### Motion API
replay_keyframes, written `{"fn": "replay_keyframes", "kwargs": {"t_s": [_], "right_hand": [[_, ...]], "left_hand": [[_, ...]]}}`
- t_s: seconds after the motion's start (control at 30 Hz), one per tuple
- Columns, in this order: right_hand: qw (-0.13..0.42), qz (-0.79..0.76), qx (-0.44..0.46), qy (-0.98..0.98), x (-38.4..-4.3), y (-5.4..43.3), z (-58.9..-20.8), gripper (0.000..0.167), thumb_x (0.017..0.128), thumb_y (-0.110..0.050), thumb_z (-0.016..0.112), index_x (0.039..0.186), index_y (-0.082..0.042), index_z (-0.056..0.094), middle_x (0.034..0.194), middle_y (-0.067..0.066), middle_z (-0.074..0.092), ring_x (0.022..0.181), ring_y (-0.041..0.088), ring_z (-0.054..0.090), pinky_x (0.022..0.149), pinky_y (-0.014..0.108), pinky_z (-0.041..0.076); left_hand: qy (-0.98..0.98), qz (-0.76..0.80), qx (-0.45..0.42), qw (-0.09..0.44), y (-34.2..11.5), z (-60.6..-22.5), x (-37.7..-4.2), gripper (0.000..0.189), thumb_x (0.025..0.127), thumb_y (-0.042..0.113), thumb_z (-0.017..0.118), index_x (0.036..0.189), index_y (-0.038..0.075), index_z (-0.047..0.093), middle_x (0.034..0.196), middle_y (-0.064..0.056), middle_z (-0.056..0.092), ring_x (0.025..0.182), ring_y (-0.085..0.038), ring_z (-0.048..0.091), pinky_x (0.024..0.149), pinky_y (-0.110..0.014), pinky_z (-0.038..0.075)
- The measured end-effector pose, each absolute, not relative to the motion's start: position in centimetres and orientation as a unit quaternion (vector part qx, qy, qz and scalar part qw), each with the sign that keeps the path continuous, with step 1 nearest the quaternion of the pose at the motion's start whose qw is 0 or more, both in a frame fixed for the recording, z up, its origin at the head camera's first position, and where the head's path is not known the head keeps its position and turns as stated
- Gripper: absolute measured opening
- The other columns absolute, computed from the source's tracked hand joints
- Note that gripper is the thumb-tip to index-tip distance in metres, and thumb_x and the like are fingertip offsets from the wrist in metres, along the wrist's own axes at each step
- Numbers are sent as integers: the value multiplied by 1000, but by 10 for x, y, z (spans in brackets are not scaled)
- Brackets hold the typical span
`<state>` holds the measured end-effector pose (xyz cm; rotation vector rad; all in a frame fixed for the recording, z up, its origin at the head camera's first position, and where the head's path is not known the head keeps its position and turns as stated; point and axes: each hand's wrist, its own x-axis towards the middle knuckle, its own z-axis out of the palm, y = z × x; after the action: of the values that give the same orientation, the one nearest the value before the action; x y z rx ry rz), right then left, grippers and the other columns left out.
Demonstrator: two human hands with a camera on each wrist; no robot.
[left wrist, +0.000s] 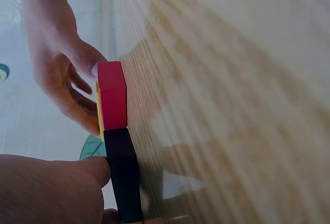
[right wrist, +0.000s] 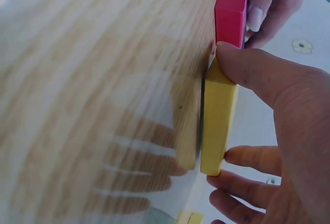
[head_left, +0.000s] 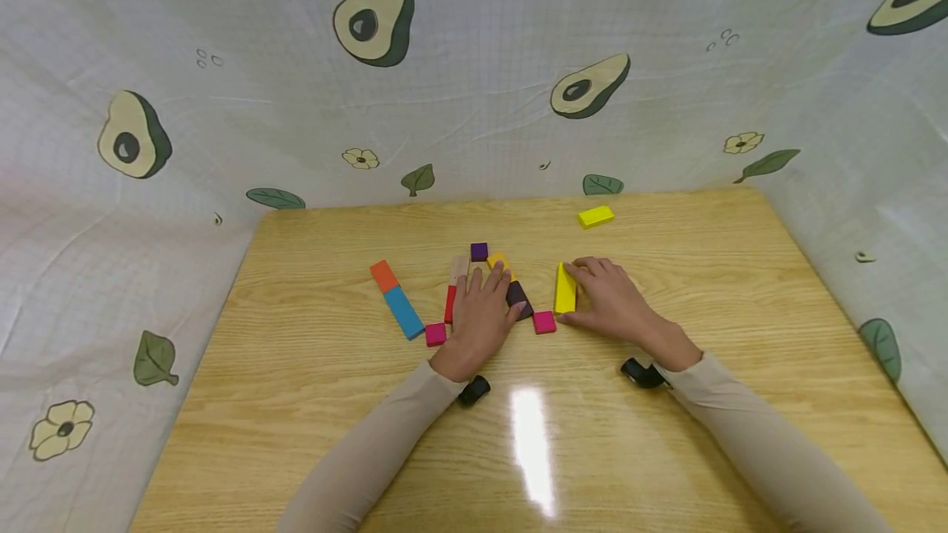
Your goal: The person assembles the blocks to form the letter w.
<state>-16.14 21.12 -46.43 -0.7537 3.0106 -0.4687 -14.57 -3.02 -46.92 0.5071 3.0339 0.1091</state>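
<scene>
A yellow block (head_left: 565,289) lies on the table with its near end close to a pink block (head_left: 544,322). My right hand (head_left: 609,300) pinches it at its two ends, thumb near and fingers far, as the right wrist view shows. My left hand (head_left: 481,319) lies over the middle blocks with its fingers extended. Its thumb touches the side of a dark block (left wrist: 121,177), which meets the pink block (left wrist: 113,97). Under and around that hand are an orange-yellow block (head_left: 500,262), a red block (head_left: 449,304) and a pale wooden block (head_left: 459,266), partly covered.
A purple block (head_left: 479,252) stands beyond the left fingers. To the left lie an orange block (head_left: 384,276) and a blue block (head_left: 403,312), end to end, with another pink block (head_left: 436,335) by them. A second yellow block (head_left: 596,216) lies near the table's (head_left: 681,451) back edge.
</scene>
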Motion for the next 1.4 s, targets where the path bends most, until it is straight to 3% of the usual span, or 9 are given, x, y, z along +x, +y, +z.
{"fn": "replay_keyframes", "kwargs": {"t_s": [0.4, 0.67, 0.97, 1.4], "right_hand": [[9, -147, -241, 959, -161, 208, -464, 85, 88, -38, 87, 151, 9, 53, 144, 28, 55, 133, 48, 50, 113, 65, 40], [37, -167, -213, 962, -165, 211, -453, 84, 94, -37, 81, 155, 8, 45, 156, 32, 43, 142, 53, 42, 117, 68, 34], [1, -199, -137, 970, -187, 224, -444, 70, 104, -28, 67, 155, 13, 41, 155, 38, 39, 140, 58, 38, 116, 71, 30], [18, -185, -72, 980, -225, 238, -452, 78, 107, -33, 61, 160, 14, 28, 160, 42, 26, 146, 60, 26, 121, 72, 21]], "left_hand": [[985, 31, 164, 34, -31, -469, -145, 64, 111, 53, 46, 163, 14, 45, 172, -4, 34, 154, -37, 36, 127, -55, 25], [985, 27, 168, 24, -32, -471, -147, 64, 111, 52, 46, 162, 13, 46, 172, -4, 35, 152, -37, 38, 126, -55, 28], [985, 31, 169, 26, -32, -472, -147, 64, 112, 51, 45, 163, 13, 44, 172, -5, 35, 152, -37, 38, 126, -55, 27], [985, 26, 168, 33, -31, -470, -146, 64, 111, 51, 47, 163, 14, 44, 172, -4, 35, 151, -37, 39, 126, -54, 28]]}}
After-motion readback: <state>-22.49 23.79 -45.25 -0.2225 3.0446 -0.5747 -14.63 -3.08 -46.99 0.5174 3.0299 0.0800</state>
